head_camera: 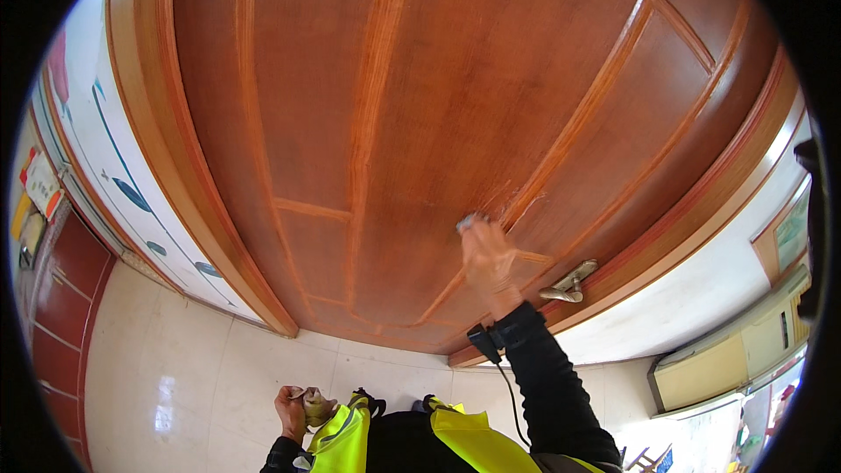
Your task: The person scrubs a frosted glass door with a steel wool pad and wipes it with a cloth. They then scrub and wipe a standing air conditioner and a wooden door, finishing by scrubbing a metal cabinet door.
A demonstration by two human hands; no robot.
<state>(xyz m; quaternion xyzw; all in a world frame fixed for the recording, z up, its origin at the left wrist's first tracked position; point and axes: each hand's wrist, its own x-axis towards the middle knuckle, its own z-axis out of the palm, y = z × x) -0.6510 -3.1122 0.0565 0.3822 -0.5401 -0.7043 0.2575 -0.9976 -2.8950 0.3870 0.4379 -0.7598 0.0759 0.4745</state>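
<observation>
A brown panelled wooden door (453,112) with raised moulding fills most of the view before me. My right hand (487,253) is pressed against its lower middle, beside a moulding strip. A small grey-blue pad (470,221) shows at my fingertips; blur hides its exact kind. Pale streaks (509,200) mark the door surface just past the fingers. Low in front of my body, my left hand (290,410) grips a crumpled greyish-beige cloth (318,405), away from the door.
A metal lever handle (570,282) sits on the door right of my right hand. Wooden frame (197,171) borders the door. Pale floor tiles (171,348) run below, with a dark red cabinet (69,295) at left and a cream air conditioner (709,368) at right. A cable (514,401) hangs from my right wrist.
</observation>
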